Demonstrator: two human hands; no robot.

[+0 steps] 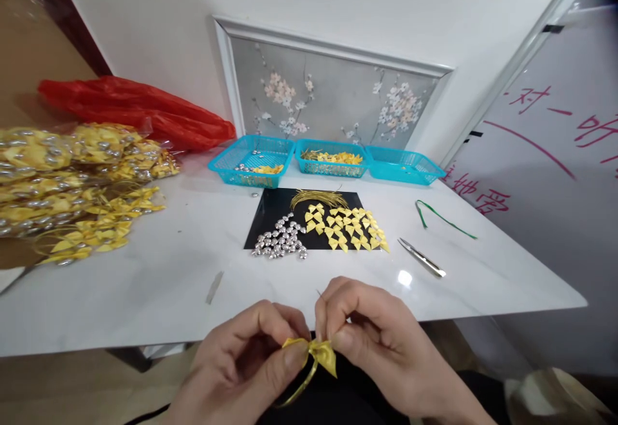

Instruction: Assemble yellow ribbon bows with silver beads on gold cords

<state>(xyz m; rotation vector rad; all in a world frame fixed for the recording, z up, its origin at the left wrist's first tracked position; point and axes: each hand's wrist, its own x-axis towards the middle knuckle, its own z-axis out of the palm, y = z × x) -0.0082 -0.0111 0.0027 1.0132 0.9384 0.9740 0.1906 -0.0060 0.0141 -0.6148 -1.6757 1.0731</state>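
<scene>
In front of the table edge, a yellow ribbon bow [322, 355] is pinched between the thumb and fingers of my left hand [253, 351]. A loop of gold cord [305, 386] hangs below the bow's middle. My right hand [369, 331] is closed at the bow's right side, and a thin cord end sticks up from its fingertips. On a black mat [270, 209] beyond my hands lie silver beads [280, 239], rows of yellow bows [355, 226] and a bundle of gold cords [319, 198].
Three blue baskets [405, 174] stand at the back, two holding small parts. Thread snips [421, 257] and a green string [447, 220] lie right. Finished bow pieces [96, 235], bagged bows [43, 187] and a red plastic bag [140, 113] occupy the left.
</scene>
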